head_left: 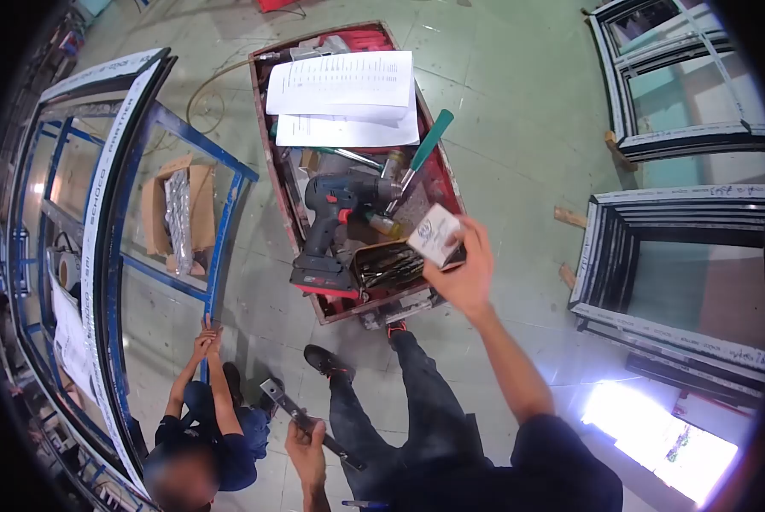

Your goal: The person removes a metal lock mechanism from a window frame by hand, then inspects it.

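Note:
In my right hand (468, 266) is a small white box (436, 235) with a printed round mark, gripped between thumb and fingers over the near right corner of a red tool crate (282, 205). Low in the view, my left hand (307, 450) is closed round a dark flat bar with a silver end (286, 404). Inside the crate, a cordless drill (329, 230) lies left of the white box. Beside the drill sits an open container of dark metal bits (391, 266). A green-handled tool (429, 147) leans across the crate's right rim.
Printed sheets (344, 98) cover the crate's far end. At left, a window frame (109, 188) rests on a blue stand (220, 230), with a cardboard box (196, 205) within the stand. Another person (207, 427) crouches there. More window frames (673, 273) stand at right.

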Motion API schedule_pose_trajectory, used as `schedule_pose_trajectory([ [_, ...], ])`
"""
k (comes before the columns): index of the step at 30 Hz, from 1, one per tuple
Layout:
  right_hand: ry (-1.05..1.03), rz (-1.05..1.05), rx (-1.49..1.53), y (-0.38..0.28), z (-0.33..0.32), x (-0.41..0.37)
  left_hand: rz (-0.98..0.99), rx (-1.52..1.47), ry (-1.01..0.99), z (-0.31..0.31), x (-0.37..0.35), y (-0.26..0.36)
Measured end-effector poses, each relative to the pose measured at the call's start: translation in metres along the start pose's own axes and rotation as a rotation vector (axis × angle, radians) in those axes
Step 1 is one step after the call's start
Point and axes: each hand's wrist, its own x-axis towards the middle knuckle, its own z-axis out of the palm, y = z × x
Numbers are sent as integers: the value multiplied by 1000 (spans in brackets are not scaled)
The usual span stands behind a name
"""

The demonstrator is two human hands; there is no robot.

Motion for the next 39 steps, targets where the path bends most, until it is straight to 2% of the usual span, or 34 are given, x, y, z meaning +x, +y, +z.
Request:
schedule_pose_trajectory([
  [2,-67,-145,-68,26,4,41,-17,-3,-34,27,-6,0],
  [5,-217,-145,-85,55,12,74,-60,67,-89,60,-19,9],
  [9,-193,-73,28,44,-4,69,-22,183,-123,83,-38,27],
  [12,-143,-44,38,31,-28,46,87,360,-155,77,-47,30],
  [16,-179,234,136,-3,-81,-6,214,510,-147,71,-56,53],
  [18,-155,221,139,-8,-110,-47,251,541,-139,63,-62,55],
  [20,-159,229,107,-29,-144,-81,307,698,-103,57,-56,54],
  [21,-173,247,81,-39,-166,-104,322,775,-84,64,-62,73],
  [22,-180,247,63,-50,-188,-127,446,716,-73,69,-59,72],
  [23,-176,233,48,-58,-205,-140,479,677,-72,77,-54,75],
  [24,-170,221,38,-64,-221,-154,410,814,-143,86,-53,96],
  [27,-146,273,-42,-66,-260,-201,544,785,-171,120,-30,100],
  [29,-32,448,32,-68,-268,-216,646,733,-193,146,-20,109],
  [30,11,544,67,-66,-274,-226,652,741,-172,159,-19,113],
  [33,63,610,45,-33,-280,-242,636,760,-97,189,-6,122],
  [34,60,523,-19,-21,-284,-240,618,756,-72,201,4,121],
  [36,52,588,47,-17,-295,-220,633,758,-16,221,22,119],
  [38,26,634,104,1,-314,-197,539,765,46,244,25,140],
  [39,13,545,73,15,-325,-184,521,765,75,253,30,148],
])
